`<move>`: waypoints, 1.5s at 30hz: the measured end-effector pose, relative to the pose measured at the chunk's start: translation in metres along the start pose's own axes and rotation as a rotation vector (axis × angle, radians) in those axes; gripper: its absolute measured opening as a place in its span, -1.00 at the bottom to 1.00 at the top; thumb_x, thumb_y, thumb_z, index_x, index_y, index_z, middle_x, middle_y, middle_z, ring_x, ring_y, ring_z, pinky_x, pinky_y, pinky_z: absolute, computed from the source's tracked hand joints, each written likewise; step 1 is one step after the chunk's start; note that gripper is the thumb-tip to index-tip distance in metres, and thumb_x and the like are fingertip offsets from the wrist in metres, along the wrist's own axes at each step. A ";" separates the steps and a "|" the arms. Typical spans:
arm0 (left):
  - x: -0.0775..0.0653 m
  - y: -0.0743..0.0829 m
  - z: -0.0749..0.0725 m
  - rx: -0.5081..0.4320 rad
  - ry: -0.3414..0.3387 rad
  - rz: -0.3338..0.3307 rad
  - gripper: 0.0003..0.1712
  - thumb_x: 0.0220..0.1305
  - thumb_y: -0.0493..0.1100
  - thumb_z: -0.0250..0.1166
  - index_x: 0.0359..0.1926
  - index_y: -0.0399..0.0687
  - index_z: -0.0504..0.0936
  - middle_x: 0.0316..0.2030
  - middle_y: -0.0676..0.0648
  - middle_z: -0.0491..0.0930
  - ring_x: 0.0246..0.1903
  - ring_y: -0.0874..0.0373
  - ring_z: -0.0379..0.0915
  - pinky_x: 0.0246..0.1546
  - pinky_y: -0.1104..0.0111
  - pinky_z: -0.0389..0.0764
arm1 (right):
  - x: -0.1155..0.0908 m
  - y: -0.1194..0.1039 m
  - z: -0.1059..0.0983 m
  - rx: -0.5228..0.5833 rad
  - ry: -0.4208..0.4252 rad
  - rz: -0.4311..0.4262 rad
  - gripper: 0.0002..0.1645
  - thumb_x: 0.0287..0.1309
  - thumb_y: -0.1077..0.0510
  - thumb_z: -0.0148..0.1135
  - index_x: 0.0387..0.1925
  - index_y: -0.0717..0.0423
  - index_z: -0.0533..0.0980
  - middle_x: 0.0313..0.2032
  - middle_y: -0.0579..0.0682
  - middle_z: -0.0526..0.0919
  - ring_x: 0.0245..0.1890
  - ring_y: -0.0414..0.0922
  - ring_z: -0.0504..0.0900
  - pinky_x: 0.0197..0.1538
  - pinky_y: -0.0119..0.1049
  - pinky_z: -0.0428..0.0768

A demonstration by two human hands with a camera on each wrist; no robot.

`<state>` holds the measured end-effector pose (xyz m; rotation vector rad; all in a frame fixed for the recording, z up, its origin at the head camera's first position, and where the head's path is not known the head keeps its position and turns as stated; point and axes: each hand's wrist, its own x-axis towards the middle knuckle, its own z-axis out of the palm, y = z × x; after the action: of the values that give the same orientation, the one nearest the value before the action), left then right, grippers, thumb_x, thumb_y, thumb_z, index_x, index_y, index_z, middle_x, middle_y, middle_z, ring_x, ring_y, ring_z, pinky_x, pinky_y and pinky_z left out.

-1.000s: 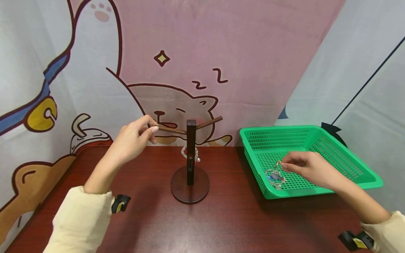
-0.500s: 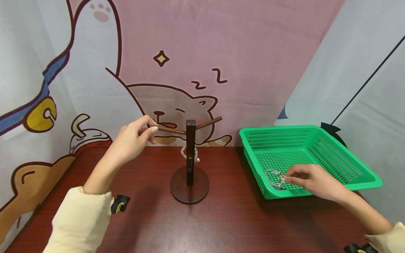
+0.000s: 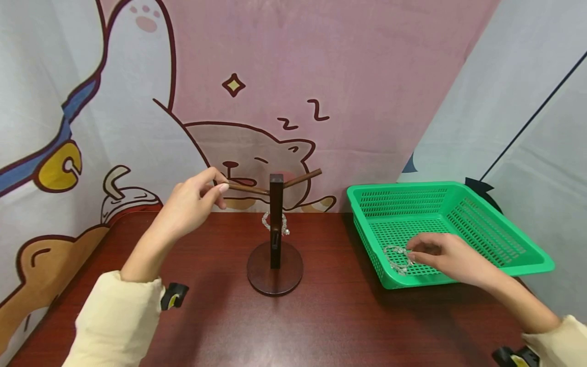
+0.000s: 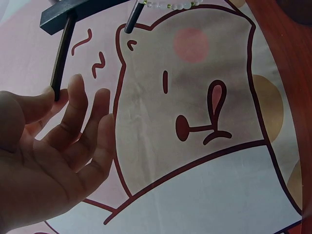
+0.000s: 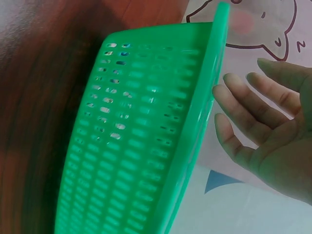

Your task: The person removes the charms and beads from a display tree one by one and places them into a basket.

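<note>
My left hand (image 3: pixel 192 204) pinches the end of a thin wooden arm (image 4: pixel 62 56) on a dark wooden jewelry stand (image 3: pixel 276 219). The stand is upright on its round base. A clear bead bracelet (image 3: pixel 266 220) hangs on it, partly behind the post; its beads (image 4: pixel 183 6) show at the top of the left wrist view. My right hand (image 3: pixel 454 257) is over the near left part of the green basket (image 3: pixel 367 255), thumb and fingertips apart. Beside those fingertips, another clear bead bracelet (image 3: pixel 398 269) lies in the basket, partly hidden by them.
The basket's slotted wall (image 5: pixel 122 170) has a raised rim; white and blue bits show through its slots. Behind the reddish-brown table (image 3: pixel 220 326) hangs a printed cartoon cloth (image 3: pixel 367 92). A second thin arm (image 3: pixel 304 177) sticks out rightward from the post.
My right hand moved down and toward me with a bracelet, then let it go in the basket and backed slightly up and left. The left hand and stand stayed still.
</note>
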<state>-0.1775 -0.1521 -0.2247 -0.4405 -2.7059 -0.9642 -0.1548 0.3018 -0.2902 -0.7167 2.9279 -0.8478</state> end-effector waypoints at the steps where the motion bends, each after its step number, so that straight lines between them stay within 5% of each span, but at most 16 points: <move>1: 0.000 0.000 0.000 0.000 0.000 0.000 -0.84 0.37 -0.12 0.03 -0.17 -0.07 0.47 -0.58 0.04 0.56 -0.59 0.11 0.31 -0.49 0.28 0.27 | 0.001 -0.002 0.000 -0.001 -0.006 0.002 -0.89 0.16 0.19 0.19 -0.24 0.08 0.53 -0.40 -0.20 0.60 -0.42 -0.34 0.55 -0.39 -0.36 0.51; 20: 0.000 0.000 0.000 -0.003 -0.004 0.003 -0.85 0.37 -0.12 0.02 -0.18 -0.06 0.47 -0.58 0.03 0.56 -0.58 0.11 0.31 -0.48 0.27 0.28 | 0.042 -0.038 0.012 0.066 -0.081 -0.041 -0.78 0.19 0.11 0.17 -0.16 0.12 0.52 -0.37 -0.09 0.61 -0.41 -0.20 0.57 -0.42 -0.33 0.50; 26: 0.000 0.000 0.000 -0.006 -0.001 0.006 -0.87 0.37 -0.13 0.03 -0.19 -0.05 0.47 -0.58 0.03 0.56 -0.61 0.11 0.27 -0.49 0.28 0.27 | 0.055 -0.050 0.015 0.102 -0.093 -0.080 -0.80 0.20 0.11 0.16 -0.17 0.09 0.52 -0.35 -0.11 0.61 -0.36 -0.15 0.60 -0.30 -0.32 0.52; 45: 0.000 0.000 0.001 -0.011 0.011 0.017 -0.89 0.36 -0.15 0.04 -0.21 -0.07 0.47 -0.59 0.02 0.56 -0.61 0.11 0.28 -0.49 0.28 0.27 | 0.100 -0.093 0.012 0.132 -0.051 -0.186 -0.85 0.16 0.22 0.19 -0.20 0.10 0.53 -0.40 -0.13 0.62 -0.41 -0.25 0.60 -0.26 -0.29 0.54</move>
<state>-0.1780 -0.1518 -0.2256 -0.4590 -2.6839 -0.9747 -0.2032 0.1831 -0.2420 -0.9949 2.7614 -1.0094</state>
